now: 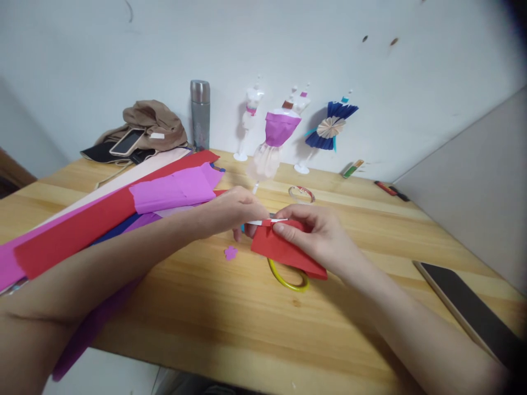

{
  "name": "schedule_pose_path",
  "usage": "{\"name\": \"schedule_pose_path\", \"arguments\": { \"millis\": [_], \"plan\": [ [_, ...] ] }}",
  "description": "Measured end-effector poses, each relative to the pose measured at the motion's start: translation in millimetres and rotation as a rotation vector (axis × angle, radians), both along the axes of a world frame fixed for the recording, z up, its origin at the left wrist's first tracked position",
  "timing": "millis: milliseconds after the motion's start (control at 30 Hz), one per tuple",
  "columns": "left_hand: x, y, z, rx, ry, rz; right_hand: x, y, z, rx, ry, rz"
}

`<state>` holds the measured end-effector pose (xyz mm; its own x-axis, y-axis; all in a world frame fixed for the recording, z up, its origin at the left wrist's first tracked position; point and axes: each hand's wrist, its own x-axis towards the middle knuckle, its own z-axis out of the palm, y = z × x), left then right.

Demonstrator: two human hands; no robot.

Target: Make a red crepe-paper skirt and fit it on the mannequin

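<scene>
A folded piece of red paper (284, 249) is pinched along its upper edge between the thumb and fingers of my right hand (315, 230). A thin white strip (256, 223) runs along that edge. My left hand (242, 208) is closed at the strip's left end, its fingertips partly hidden. Something small and blue shows beneath the left fingers, too covered to name. Under the red paper a yellow loop (290, 280), like a scissors handle, sticks out. A small purple paper flower (231, 253) lies on the table below my left hand.
Small mannequins (280, 129) in paper outfits stand at the back beside a grey thermos (200, 118). Coloured paper sheets (82, 236) lie under my left forearm. A tape roll (302, 194) sits beyond my hands; a phone (465, 307) lies at right.
</scene>
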<state>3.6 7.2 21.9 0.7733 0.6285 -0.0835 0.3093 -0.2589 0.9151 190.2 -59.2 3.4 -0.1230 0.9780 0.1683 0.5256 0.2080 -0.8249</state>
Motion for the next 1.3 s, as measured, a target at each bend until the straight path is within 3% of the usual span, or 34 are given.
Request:
{"name": "schedule_pose_path", "arguments": {
  "millis": [67, 200, 267, 333, 467, 500, 567, 633, 800, 933, 1033, 1133, 1300],
  "plan": [
    [2, -1, -3.2, 0.144, 0.009, 0.047, 1, 3, -0.6, -0.019, 0.029, -0.017],
    [4, -7, -11.2, 0.788, -0.194, 0.399, 4, 9, -2.2, -0.026, 0.183, -0.118],
    [4, -11, -11.7, 0.968, -0.223, 0.495, 6, 12, -3.1, -0.022, 0.284, -0.171],
    [4, -14, -9.8, 0.875, -0.156, 0.488, 8, 13, -3.7, -0.009, 0.359, -0.209],
    [7, -18, -4.6, 0.159, -0.001, 0.248, 8, 12, -3.5, 0.006, 0.407, -0.221],
    [9, -19, -3.9, 0.027, -0.001, 0.217, 8, 11, -3.1, 0.001, 0.413, -0.216],
    [11, -21, -4.1, -0.087, -0.040, 0.206, 7, 11, -2.2, -0.027, 0.456, -0.209],
    [13, -22, -6.6, -0.053, -0.094, 0.190, 6, 11, -1.5, -0.067, 0.534, -0.205],
    [9, -15, -15.8, 0.241, -0.144, 0.136, 9, 13, -0.1, -0.142, 0.644, -0.195],
    [-3, -3, -3.3, 0.340, -0.042, 0.014, 11, 14, 0.5, -0.149, 0.611, -0.208],
    [-14, 3, 14.1, 0.394, -0.073, 0.131, 11, 13, -0.6, -0.133, 0.549, -0.176],
    [-19, 7, 20.1, 0.517, -0.137, 0.258, 7, 11, -1.9, -0.119, 0.403, -0.132],
    [-10, 8, 5.0, 0.723, -0.053, 0.153, 1, 7, -1.5, 0.015, 0.112, -0.067]
  ]
}}
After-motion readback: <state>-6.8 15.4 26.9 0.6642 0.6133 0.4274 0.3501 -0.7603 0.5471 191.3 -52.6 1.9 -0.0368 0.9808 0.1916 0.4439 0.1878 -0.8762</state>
